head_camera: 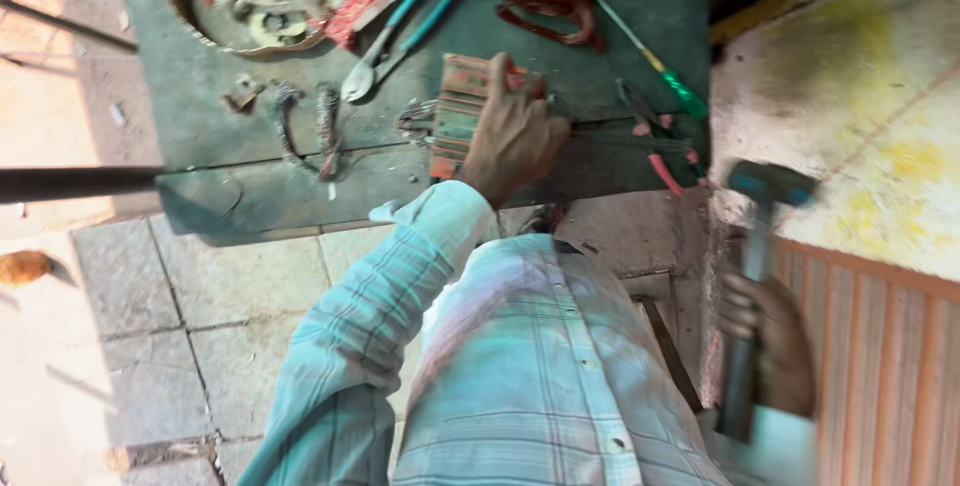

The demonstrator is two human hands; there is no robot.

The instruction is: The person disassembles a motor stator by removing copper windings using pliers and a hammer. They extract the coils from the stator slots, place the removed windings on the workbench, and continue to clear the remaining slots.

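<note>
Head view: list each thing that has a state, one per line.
left hand: pressed down on the ribbed metal block, holding it.
ribbed metal block: lying flat on the workbench, partly covered by the hand.
right hand: closed around the hammer handle.
hammer: raised, head up, off the bench.
teal-handled pliers: lying on the bench, untouched.
green screwdriver: lying flat, untouched.
workbench: worn, littered with tools.

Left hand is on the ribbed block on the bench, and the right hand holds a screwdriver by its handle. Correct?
Not quite. The head view shows the right hand holding a hammer, not a screwdriver. The left hand is on the ribbed block, as said.
</note>
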